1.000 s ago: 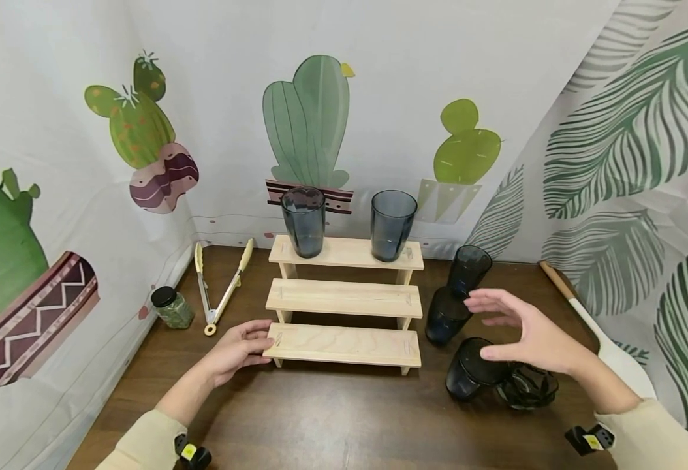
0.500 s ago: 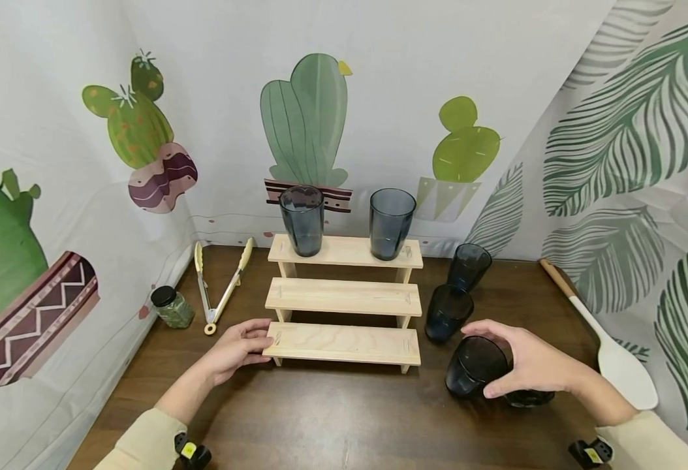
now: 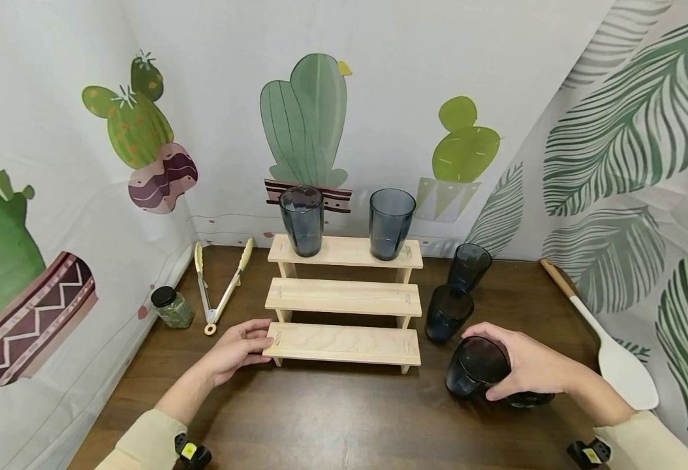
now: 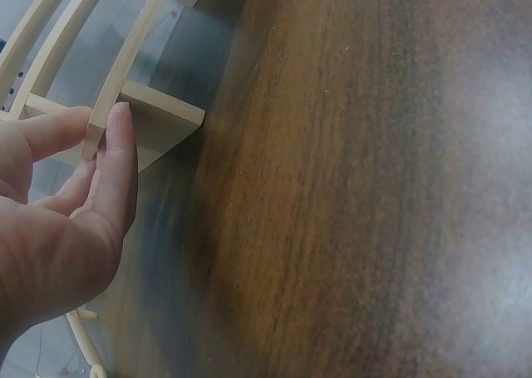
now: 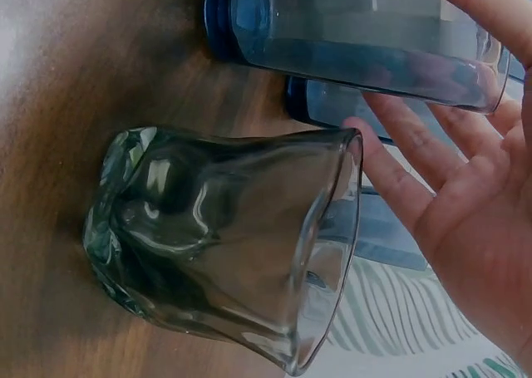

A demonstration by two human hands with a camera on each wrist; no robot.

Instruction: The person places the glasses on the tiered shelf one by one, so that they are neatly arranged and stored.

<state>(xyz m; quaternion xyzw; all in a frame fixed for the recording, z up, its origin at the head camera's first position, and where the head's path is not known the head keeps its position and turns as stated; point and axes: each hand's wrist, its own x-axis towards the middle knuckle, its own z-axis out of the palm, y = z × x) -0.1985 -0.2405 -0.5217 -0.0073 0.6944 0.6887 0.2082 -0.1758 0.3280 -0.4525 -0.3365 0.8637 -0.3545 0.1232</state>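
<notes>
My left hand (image 3: 238, 352) pinches the left end of the lowest board of a three-tier wooden stand (image 3: 344, 343). In the left wrist view the thumb is on one face and the fingers (image 4: 118, 158) on the other. At the right, my right hand (image 3: 534, 362) holds a blue-grey drinking glass (image 5: 357, 29) near its rim, thumb on one side and fingers round the other. The glass stands upright on the table. Beside it is a wavy, greenish clear glass (image 5: 208, 220), mostly hidden under the hand in the head view; a fingertip overlaps its rim.
On the top board stand two blue-grey glasses, a left one (image 3: 303, 222) and a right one (image 3: 391, 225). Two more, a nearer glass (image 3: 448, 314) and a farther glass (image 3: 469, 266), are right of the stand. Tongs (image 3: 220, 294), a jar (image 3: 172, 307) and a white spatula (image 3: 626, 365) flank them.
My right hand has come down and toward me from above the glasses, and its thumb and fingers are now round the front blue-grey glass. My left hand has stayed on the stand.
</notes>
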